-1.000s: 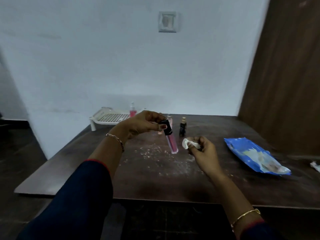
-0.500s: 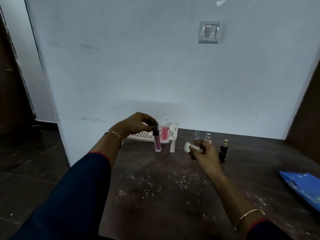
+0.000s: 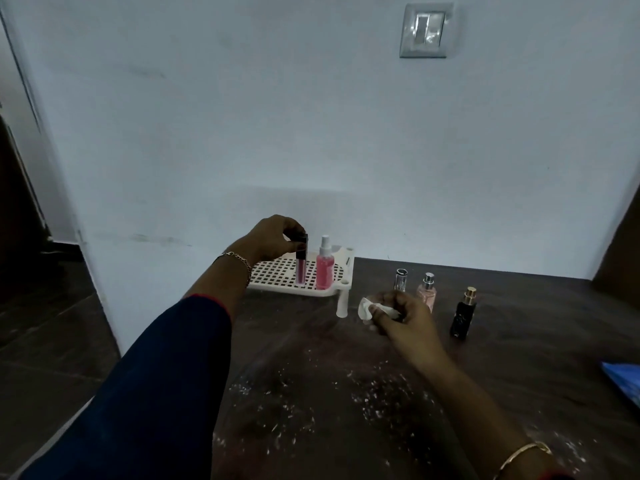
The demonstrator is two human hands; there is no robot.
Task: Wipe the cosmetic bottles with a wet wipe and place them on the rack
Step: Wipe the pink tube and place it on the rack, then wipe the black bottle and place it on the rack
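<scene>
Slim pink tube [image 3: 300, 270] upright over white rack [image 3: 273, 275], beside pink spray bottle [image 3: 325, 271]; wipe [image 3: 366, 308] crumpled

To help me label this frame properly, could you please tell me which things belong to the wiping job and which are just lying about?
Job in hand:
left hand, gloss tube, rack, pink spray bottle, right hand, wet wipe, clear bottle, pale pink bottle, black bottle.

Lying about:
white crumbs, wall switch.

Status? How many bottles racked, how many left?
Done: pink spray bottle stands on the rack. In hand: left hand holds the gloss tube upright at the rack; right hand grips the wipe. Left: clear bottle, pale pink bottle, black bottle on the table.
</scene>
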